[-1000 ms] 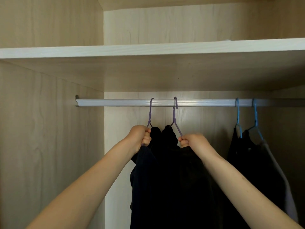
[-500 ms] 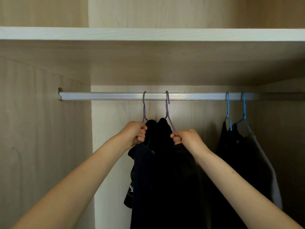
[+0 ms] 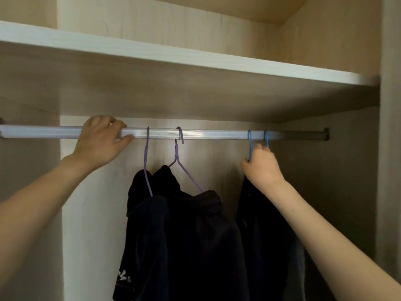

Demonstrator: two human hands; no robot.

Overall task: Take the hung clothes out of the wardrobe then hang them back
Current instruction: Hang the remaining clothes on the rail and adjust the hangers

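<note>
Fingers (image 3: pixel 115 124) of left hand (image 3: pixel 102 140) curl over rail (image 3: pixel 217 135), thumb beneath. Right hand (image 3: pixel 261 166) grips blue hangers (image 3: pixel 250 144) just below it. Dark clothes (image 3: pixel 191 235) all hang on rail. Step, probably: taking out. Next: lift blue hangers' hooks up and clear.
</note>
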